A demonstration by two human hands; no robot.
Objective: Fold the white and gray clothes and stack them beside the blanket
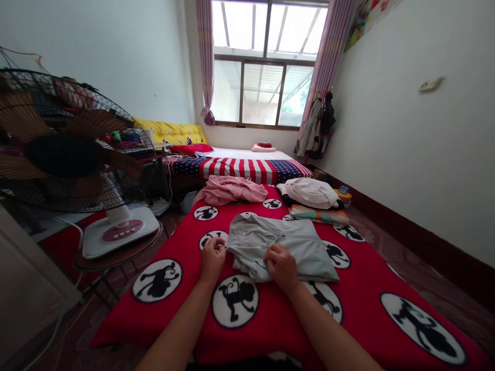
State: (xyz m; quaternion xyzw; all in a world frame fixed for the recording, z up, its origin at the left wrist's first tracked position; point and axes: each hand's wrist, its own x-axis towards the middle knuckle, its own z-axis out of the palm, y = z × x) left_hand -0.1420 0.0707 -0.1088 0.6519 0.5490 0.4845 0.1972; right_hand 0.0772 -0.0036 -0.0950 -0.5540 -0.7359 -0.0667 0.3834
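Left hand (212, 259) recorded with fingers clenched beside the edge of a pale grey hooded garment (284, 245), lying bunched on a red monkey-print blanket (270, 322); right hand (281, 267) grasping the cloth.

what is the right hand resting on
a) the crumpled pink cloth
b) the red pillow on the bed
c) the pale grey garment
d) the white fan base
C: the right hand lies on top of the pale grey garment, which is spread on the red blanket.
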